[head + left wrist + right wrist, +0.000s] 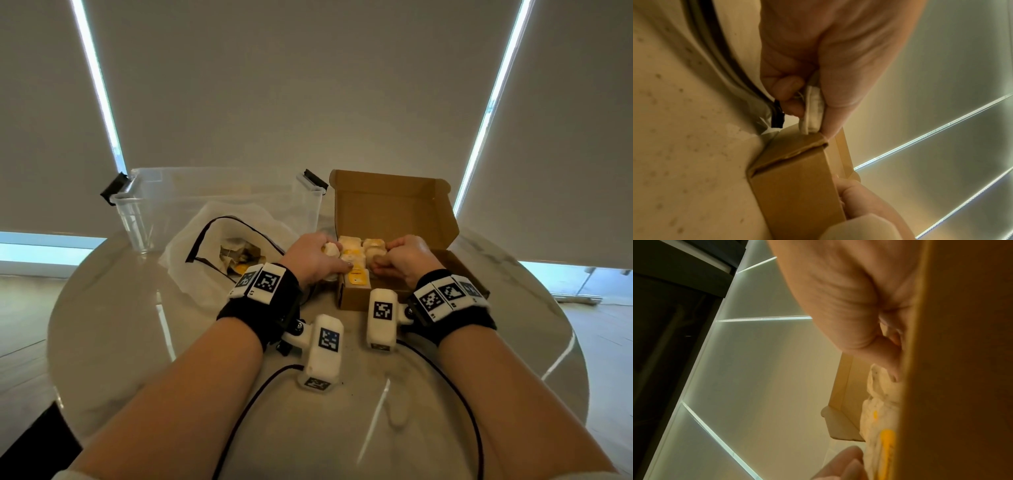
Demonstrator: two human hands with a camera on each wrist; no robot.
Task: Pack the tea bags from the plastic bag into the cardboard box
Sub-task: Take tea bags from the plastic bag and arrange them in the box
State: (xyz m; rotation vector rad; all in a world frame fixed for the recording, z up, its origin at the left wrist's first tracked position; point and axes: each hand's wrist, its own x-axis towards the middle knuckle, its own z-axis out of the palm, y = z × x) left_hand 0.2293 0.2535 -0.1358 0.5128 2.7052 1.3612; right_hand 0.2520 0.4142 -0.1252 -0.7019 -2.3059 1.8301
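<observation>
The open brown cardboard box (pixel 394 209) sits on the round pale marble table (pixel 137 308) with its lid propped up at the back, so both hands can work inside from the near edge. The left hand (pixel 313 258) curls its fingers and thumb round a small white paper tea bag (pixel 813 110), held right at the box's left corner, seemingly ready to slot it into the rows of white and yellow tea bags (pixel 358 253) already standing there. The right hand (pixel 407 258) has its fingers bent down among those packed bags, probably pressing them aside to make room; whether it pinches one I cannot tell. The crumpled translucent plastic bag with a black zip edge (pixel 219 246) lies just left of the box, mouth open toward the person, a few tea bags left in it. A clear plastic storage tub (pixel 219 192) stands behind the bag, well out of the way
</observation>
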